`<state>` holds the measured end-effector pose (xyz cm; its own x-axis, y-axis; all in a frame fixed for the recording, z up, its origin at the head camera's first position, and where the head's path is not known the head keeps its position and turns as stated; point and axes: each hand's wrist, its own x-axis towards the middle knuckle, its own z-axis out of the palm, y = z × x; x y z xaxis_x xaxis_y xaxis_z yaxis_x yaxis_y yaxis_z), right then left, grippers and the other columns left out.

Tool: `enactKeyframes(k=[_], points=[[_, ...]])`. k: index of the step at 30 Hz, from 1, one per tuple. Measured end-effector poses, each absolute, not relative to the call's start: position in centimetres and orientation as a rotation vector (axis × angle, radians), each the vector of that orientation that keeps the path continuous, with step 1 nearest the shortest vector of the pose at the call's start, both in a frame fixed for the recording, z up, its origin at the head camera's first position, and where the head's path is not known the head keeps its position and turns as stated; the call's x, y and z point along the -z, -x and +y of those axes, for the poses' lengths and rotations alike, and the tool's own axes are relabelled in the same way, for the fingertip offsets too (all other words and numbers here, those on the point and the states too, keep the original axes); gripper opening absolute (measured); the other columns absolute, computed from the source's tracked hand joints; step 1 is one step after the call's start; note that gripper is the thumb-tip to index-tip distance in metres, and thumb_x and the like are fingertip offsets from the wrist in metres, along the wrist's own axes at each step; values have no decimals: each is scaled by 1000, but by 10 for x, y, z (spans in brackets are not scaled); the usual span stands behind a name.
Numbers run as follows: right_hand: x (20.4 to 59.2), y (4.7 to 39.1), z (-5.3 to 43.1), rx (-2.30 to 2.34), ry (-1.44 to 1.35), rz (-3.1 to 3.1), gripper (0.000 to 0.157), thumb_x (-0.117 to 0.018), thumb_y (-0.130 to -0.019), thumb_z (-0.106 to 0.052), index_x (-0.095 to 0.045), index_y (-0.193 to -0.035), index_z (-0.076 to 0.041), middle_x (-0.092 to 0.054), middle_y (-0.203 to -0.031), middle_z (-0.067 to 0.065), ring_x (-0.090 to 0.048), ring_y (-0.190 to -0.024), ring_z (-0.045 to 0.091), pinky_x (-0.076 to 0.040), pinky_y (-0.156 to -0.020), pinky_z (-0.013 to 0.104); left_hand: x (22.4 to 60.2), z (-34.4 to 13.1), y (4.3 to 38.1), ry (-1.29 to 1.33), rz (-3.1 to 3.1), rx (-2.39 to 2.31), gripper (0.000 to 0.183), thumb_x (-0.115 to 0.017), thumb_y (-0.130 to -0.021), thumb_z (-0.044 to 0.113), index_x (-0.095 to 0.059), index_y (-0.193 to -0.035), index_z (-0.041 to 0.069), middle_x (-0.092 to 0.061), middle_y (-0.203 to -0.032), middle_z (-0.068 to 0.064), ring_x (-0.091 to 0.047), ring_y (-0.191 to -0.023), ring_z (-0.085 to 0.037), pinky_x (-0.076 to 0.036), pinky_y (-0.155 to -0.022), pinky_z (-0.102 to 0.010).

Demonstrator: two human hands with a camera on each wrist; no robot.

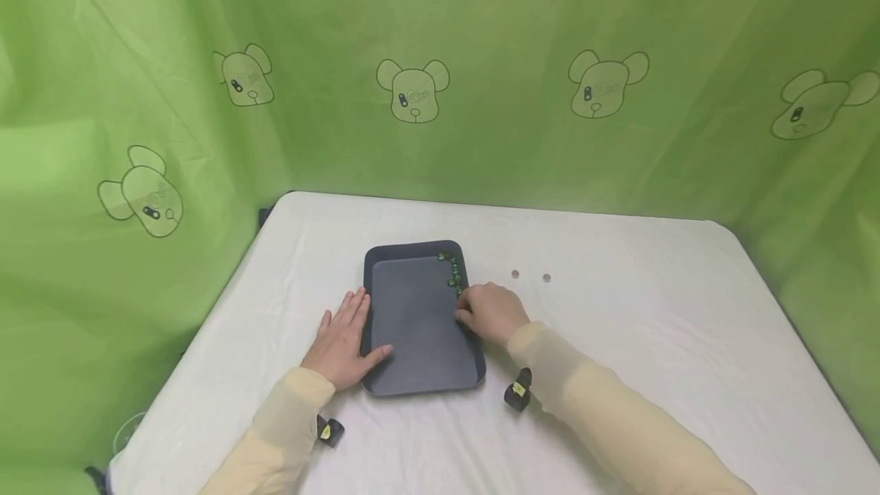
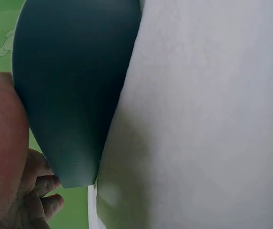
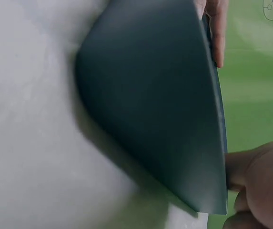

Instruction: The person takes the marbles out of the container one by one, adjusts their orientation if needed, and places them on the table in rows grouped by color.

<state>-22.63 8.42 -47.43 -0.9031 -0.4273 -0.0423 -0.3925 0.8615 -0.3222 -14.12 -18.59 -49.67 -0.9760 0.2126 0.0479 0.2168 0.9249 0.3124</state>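
Observation:
A dark grey rectangular tray (image 1: pixel 419 327) lies on the white-covered table, its outer wall filling much of both wrist views. My left hand (image 1: pixel 341 346) rests along the tray's left side, fingers straight and spread, thumb reaching over the rim. On the opposite side my right hand (image 1: pixel 493 313) reaches over the right rim, fingers bent down inside the tray. Its fingertips are hidden behind the wall in the right wrist view, and I cannot tell whether they pinch anything. Small shiny green pieces (image 1: pixel 455 272) line the tray's upper right inner edge, right up to these fingers.
Two small round pale pieces, a left one (image 1: pixel 515 274) and a right one (image 1: pixel 546 278), lie on the white table cover (image 1: pixel 619 312) right of the tray. A green curtain (image 1: pixel 509 151) with bear-head drawings hangs around the table's back and sides.

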Motion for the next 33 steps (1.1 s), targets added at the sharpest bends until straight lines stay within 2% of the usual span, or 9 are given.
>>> enactKeyframes(k=[5,9,15,18,22,25,28,30,33], points=[[472,225,89,540,796,2942,15,-72,-87,-28,-75,-97,-17,-73,-90,-4,-67,-77,13,-55,-71,33,495,-186,141,344,-3069,510,97,-60,-86,59,-21,-151,-2,-16,-159,-13,-12,-146,-30,-16,-114,-60],[469,225,95,631,928,2967,17,-70,-89,-26,-74,-102,-16,-72,-89,-5,-63,-71,8,-54,-69,31,495,-186,141,352,-3068,505,97,-60,-87,59,-21,-151,-2,-15,-159,-14,-12,-146,-30,-16,-114,-60],[464,224,104,747,1115,2977,17,-69,-90,-23,-74,-104,-14,-58,-62,-15,-44,-51,1,-41,-49,21,496,-186,141,349,-3074,502,97,-60,-87,59,-21,-151,-2,-14,-159,-13,-11,-146,-30,-16,-114,-60],[462,223,109,799,1152,2991,17,-69,-90,-23,-74,-105,-15,-43,-51,-17,-35,-45,0,-37,-42,26,496,-186,142,347,-3079,499,97,-60,-87,59,-20,-151,-2,-14,-160,-13,-11,-146,-30,-15,-114,-60],[460,223,119,837,1145,3033,18,-68,-91,-26,-74,-105,-18,-34,-47,-16,-31,-44,1,-55,-69,44,496,-187,142,346,-3083,499,97,-59,-87,60,-20,-151,-2,-14,-160,-14,-10,-146,-30,-15,-114,-60],[461,225,129,859,1114,3063,17,-69,-91,-27,-74,-105,-19,-34,-48,-16,-31,-45,2,-50,-88,53,497,-187,142,351,-3081,491,97,-58,-87,60,-20,-151,-2,-15,-159,-14,-11,-146,-31,-16,-114,-60],[462,227,141,878,1041,3078,19,-67,-91,-30,-74,-106,-19,-38,-50,-14,-34,-46,4,-52,-73,39,497,-187,142,356,-3079,484,98,-58,-87,61,-20,-151,-2,-15,-159,-14,-11,-146,-31,-16,-113,-60],[461,229,151,898,961,3076,21,-66,-92,-32,-73,-107,-19,-41,-51,-12,-35,-46,6,-44,-58,31,498,-187,143,359,-3075,482,98,-58,-87,61,-20,-151,-2,-15,-159,-14,-11,-146,-31,-17,-113,-60],[461,233,168,940,821,3058,26,-63,-94,-37,-72,-110,-19,-43,-53,-7,-37,-47,9,-38,-49,29,499,-187,143,354,-3073,481,97,-59,-87,60,-20,-151,-1,-15,-159,-14,-12,-146,-30,-16,-114,-60]])
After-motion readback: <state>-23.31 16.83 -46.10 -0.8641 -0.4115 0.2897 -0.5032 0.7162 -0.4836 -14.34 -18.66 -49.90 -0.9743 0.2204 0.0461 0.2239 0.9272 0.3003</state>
